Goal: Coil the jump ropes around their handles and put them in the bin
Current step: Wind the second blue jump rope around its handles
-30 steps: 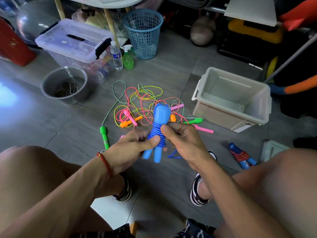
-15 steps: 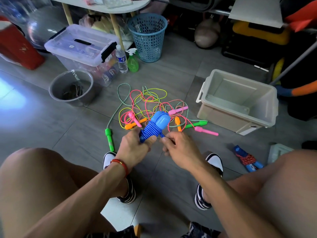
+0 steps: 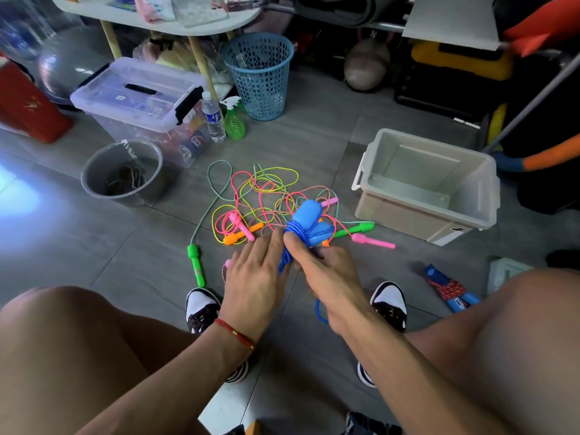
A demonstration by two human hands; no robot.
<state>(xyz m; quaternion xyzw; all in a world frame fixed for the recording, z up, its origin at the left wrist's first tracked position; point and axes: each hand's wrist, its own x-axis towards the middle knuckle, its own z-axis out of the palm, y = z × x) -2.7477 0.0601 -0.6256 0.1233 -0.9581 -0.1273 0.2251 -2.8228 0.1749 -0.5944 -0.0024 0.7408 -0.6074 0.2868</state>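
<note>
Blue rope is wound tight round its two fat handles; right hand pinches it, left hand rests flat-fingered against it.

Blue jump rope; beige bin; blue mesh basket; grey bucket; red wrist cord; green spray bottle.

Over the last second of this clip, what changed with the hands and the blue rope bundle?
The blue plastic jump rope bundle passed from the left hand, whose fingers now lie straight beside it, to the right hand, which grips the coil; its handles now splay apart. A blue loop hangs below the right wrist. The tangled coloured ropes and grey plastic bin stayed put.
</note>
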